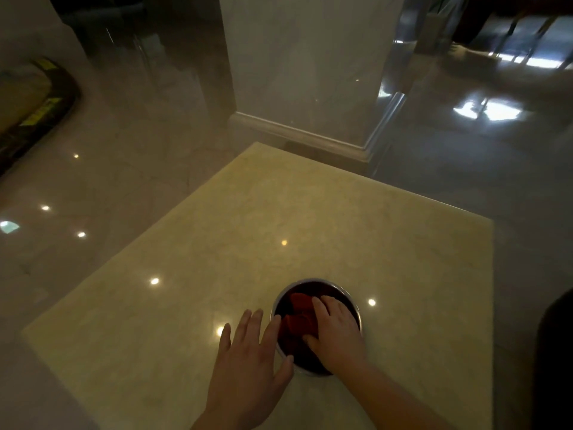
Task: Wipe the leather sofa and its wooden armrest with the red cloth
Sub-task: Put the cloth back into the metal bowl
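Right hand [336, 332] is down inside a round metal bowl [356, 308] on the pale stone worktop [310, 212], its fingers curled onto the bunched red cloth [299, 318] that lies in the bowl. Left hand [251, 361] is spread open, fingers apart, gripping nothing, its thumb and forefinger resting against the bowl's near-left rim.
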